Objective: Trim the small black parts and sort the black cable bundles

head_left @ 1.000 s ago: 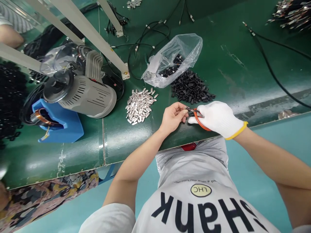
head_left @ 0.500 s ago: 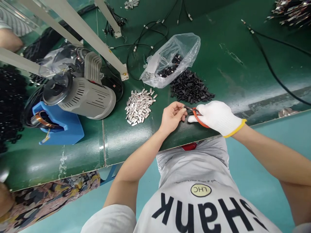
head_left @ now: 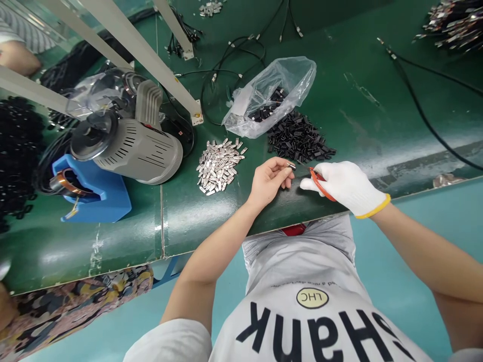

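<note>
My bare left hand [head_left: 270, 180] is closed in a pinch on a small connector piece [head_left: 291, 166], black with a shiny metal part, just above the table's front edge. To its right, my right hand [head_left: 346, 186] in a white glove grips red-handled pliers [head_left: 321, 185], whose dark jaws point left, a short gap from the piece. Behind both hands lies a heap of small black plastic housings [head_left: 300, 138]. Left of it is a pile of silver metal connector shells [head_left: 219, 167]. A clear plastic bag [head_left: 290, 75] holding more black parts touches the black heap.
On the left stand a grey machine [head_left: 138, 151] and a blue tape dispenser [head_left: 107, 198]. White metal posts [head_left: 151, 60] rise behind them. Black cables [head_left: 418, 105] cross the green table at right; a cable bundle [head_left: 458, 25] lies far right. Another person's arm [head_left: 18, 58] shows upper left.
The pliers have moved right, away from the small piece in my left hand, opening a gap. My left hand stays nearly in place, and the whole view has shifted slightly.
</note>
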